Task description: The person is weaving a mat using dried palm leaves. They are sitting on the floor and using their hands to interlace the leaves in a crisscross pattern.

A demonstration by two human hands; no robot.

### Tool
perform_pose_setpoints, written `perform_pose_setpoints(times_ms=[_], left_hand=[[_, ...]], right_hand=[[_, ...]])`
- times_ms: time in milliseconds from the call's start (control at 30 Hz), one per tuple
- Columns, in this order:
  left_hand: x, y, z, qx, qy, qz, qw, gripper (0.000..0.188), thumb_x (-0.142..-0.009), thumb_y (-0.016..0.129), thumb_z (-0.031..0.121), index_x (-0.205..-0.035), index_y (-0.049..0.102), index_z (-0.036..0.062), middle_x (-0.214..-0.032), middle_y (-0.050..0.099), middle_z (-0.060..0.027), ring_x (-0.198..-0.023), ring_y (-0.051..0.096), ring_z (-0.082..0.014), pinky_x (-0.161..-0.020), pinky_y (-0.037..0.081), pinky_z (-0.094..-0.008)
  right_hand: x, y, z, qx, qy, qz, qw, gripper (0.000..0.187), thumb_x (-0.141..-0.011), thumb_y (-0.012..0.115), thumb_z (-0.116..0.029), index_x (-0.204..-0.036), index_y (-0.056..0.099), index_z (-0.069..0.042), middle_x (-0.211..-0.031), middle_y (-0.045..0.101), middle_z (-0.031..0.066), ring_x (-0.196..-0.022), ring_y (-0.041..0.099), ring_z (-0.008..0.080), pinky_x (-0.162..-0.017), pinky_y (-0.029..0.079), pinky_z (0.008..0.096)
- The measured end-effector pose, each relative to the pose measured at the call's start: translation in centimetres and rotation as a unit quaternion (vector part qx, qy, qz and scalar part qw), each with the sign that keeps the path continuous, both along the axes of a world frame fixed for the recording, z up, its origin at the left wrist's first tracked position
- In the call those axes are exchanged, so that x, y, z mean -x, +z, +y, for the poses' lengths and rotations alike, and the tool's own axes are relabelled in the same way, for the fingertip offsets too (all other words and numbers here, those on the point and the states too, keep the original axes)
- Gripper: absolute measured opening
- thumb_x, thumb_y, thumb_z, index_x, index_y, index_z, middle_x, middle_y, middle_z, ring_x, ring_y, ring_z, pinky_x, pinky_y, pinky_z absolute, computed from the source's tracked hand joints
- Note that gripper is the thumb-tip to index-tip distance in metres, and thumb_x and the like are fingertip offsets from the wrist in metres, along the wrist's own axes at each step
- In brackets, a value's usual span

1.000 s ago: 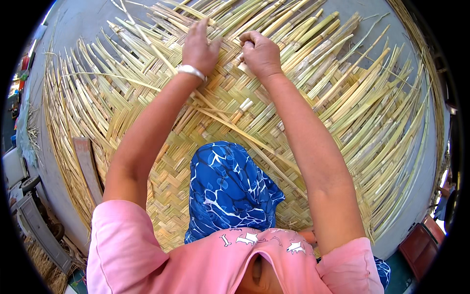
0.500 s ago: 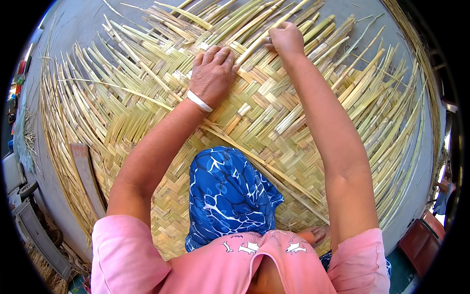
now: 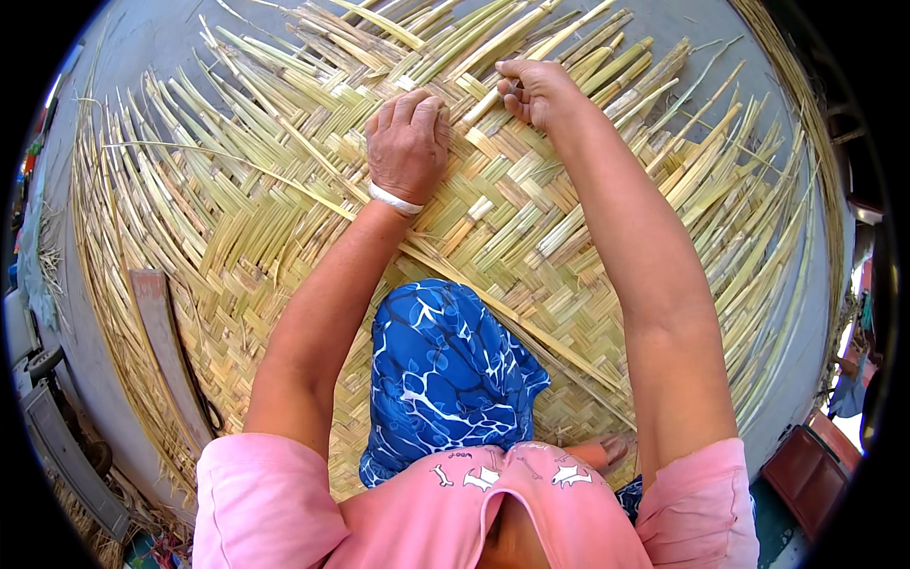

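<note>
A large mat of split cane or reed strips [image 3: 592, 327] lies in front of me, its middle woven in a zigzag pattern and its loose ends fanning outward. My left hand [image 3: 408, 142], a white band at its wrist, rests on the upper middle of the weave with curled fingers; what lies beneath them is hidden. To its right, my right hand [image 3: 536, 92] is curled, thumb side toward the left, just over a pale strip [image 3: 482, 107] that slants up to the right. Whether its fingers grip that strip is hidden.
My knee, under blue patterned cloth [image 3: 445, 370], presses on the mat. A flat wooden board [image 3: 161, 332] lies on the mat's left side. Long thin stalks [image 3: 815, 95] line the far right. A dark red box-like object [image 3: 806, 479] stands at the lower right.
My right hand has shifted left and slightly nearer along the slanting strip. My left hand's fingers, flatter before, are now more curled, and its forearm has swung a little right.
</note>
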State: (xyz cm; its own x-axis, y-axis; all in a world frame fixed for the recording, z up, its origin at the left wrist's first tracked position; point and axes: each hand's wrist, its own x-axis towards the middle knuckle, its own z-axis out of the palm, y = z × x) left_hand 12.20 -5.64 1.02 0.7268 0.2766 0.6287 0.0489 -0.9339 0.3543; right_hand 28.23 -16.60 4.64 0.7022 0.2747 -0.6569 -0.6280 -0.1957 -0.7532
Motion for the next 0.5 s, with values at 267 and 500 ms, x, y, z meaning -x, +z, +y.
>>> perform_pose_setpoints(times_ms=[267,500], left_hand=[[-0.15,-0.39,0.23,0.023,0.002,-0.014,1.0,0.011,-0.083,0.063,0.017,-0.088,0.063,0.0076,-0.092,0.064,-0.0063,-0.089,0.058,-0.0255,-0.079,0.042,-0.0364],[-0.07,-0.31,0.21,0.028,0.001,-0.013,1.0,0.01,-0.082,0.064,0.017,-0.087,0.063,0.0076,-0.09,0.064,-0.0058,-0.087,0.059,-0.0249,-0.078,0.042,-0.036]], right_hand=[[-0.15,0.13,0.93,0.056,0.004,-0.02,0.998,0.008,-0.085,0.06,-0.008,-0.088,0.057,-0.001,-0.07,0.06,0.006,-0.055,0.06,0.0102,-0.038,0.048,0.0214],[-0.21,0.22,1.2,0.042,0.026,0.006,0.999,0.009,-0.087,0.06,-0.012,-0.087,0.057,-0.004,-0.065,0.058,0.0033,-0.055,0.06,0.0091,-0.037,0.049,0.0194]])
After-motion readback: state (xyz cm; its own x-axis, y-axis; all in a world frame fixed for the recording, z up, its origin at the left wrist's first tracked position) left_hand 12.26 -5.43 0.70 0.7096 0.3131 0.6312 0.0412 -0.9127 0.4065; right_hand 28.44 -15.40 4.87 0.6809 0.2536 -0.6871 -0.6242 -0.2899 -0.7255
